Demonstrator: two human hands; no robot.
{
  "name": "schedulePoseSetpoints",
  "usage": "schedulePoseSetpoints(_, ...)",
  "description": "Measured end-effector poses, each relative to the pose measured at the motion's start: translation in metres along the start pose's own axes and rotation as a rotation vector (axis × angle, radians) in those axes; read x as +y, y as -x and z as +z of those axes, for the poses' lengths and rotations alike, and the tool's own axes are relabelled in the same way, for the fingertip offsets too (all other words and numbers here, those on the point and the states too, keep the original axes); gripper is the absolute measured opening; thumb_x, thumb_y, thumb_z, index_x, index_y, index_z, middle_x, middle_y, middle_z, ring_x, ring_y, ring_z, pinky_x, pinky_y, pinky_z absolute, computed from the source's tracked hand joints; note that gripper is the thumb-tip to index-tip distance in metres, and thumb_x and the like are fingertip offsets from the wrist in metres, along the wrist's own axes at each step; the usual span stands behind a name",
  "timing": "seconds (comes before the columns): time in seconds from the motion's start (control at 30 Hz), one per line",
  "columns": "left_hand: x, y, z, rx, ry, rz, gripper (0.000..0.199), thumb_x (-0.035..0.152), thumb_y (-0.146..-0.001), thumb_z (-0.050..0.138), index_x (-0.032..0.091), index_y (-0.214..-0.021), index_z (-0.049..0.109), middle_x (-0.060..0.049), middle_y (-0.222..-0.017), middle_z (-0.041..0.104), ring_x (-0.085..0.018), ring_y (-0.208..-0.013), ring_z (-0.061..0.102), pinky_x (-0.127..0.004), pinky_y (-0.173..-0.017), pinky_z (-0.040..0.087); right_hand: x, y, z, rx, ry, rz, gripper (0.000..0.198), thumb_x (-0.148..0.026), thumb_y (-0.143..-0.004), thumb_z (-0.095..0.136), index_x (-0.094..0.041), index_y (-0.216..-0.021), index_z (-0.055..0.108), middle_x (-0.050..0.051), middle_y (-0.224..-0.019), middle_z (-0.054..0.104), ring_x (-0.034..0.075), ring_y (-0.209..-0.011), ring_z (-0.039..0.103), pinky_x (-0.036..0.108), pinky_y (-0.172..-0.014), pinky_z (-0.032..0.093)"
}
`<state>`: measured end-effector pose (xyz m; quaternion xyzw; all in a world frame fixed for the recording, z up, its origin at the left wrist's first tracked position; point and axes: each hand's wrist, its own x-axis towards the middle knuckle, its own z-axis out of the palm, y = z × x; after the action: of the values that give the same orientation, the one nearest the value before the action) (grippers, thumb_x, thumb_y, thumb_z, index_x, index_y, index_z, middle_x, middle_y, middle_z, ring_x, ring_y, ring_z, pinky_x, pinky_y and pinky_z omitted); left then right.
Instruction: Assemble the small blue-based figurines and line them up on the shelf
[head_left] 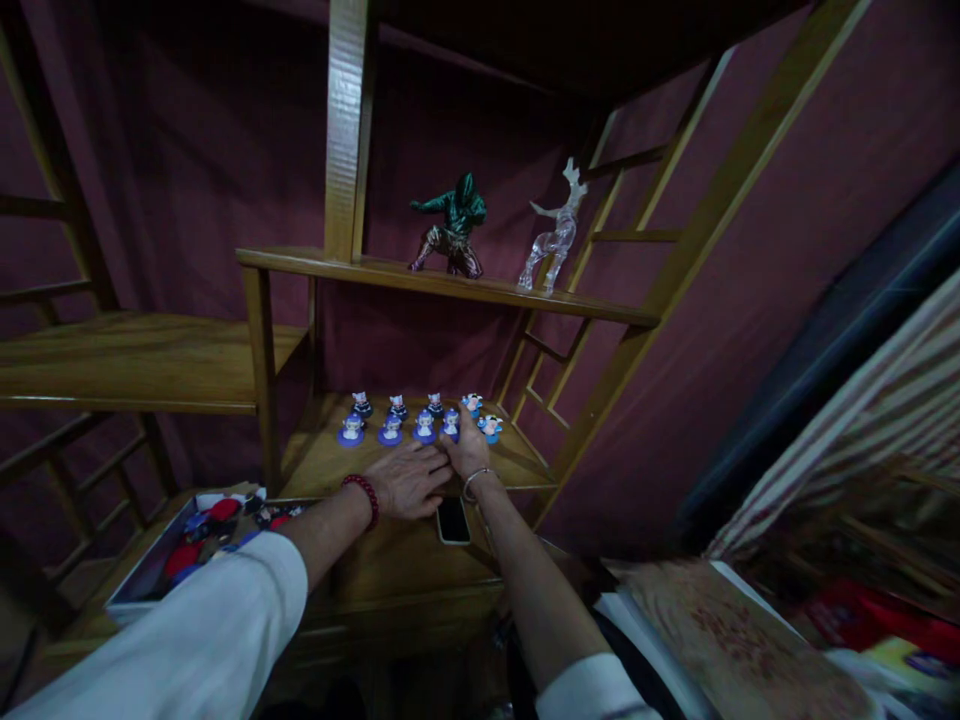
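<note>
Small figurines stand in two rows on the lower wooden shelf (pixel 307 465). Across the front are purple-based ones, among them a figurine (pixel 390 431) near the middle; dark-based ones such as this figurine (pixel 398 406) stand behind. My right hand (pixel 468 447) grips the purple-based figurine (pixel 450 423) at the right end of its row. Beside it, my left hand (pixel 409 480) is palm down with fingers apart, its fingertips close to my right hand, holding nothing I can see. Two blue-based figurines, one a pink-and-blue figurine (pixel 490 429), stand right of my right hand.
A phone (pixel 453 521) lies below my hands. At the left sits an open box (pixel 139 594) of mixed small figures. The upper shelf (pixel 375 270) carries a green crouching figure (pixel 459 225) and a clear deer (pixel 553 240). A wooden post (pixel 262 380) bounds the left side.
</note>
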<state>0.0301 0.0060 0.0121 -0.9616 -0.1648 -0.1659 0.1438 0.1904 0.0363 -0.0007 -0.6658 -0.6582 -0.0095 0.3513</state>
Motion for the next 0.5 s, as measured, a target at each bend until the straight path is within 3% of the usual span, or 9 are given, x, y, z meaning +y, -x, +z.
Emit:
schedulePoseSetpoints(0.27, 0.006, 0.005, -0.007, 0.014, 0.024, -0.086, 0.035, 0.035, -0.075, 0.047, 0.013, -0.101, 0.054, -0.009, -0.1, 0.056, -0.022, -0.095, 0.049, -0.035, -0.09, 0.035, 0.002, -0.002, 0.006, 0.052, -0.02, 0.003, 0.062, -0.019, -0.072, 0.051, -0.007, -0.129, 0.03, 0.016, -0.119, 0.051, 0.024, -0.108, 0.05, 0.033, -0.091, 0.039)
schedulePoseSetpoints(0.5, 0.019, 0.027, -0.009, 0.022, 0.148, -0.229, 0.042, 0.031, -0.08, 0.04, 0.013, -0.118, 0.047, -0.011, -0.124, 0.048, -0.022, -0.115, 0.042, -0.037, -0.098, 0.032, 0.004, -0.003, 0.009, 0.068, 0.008, 0.002, 0.06, -0.021, -0.071, 0.052, -0.006, -0.126, 0.035, 0.018, -0.119, 0.052, 0.025, -0.108, 0.05, 0.034, -0.093, 0.038)
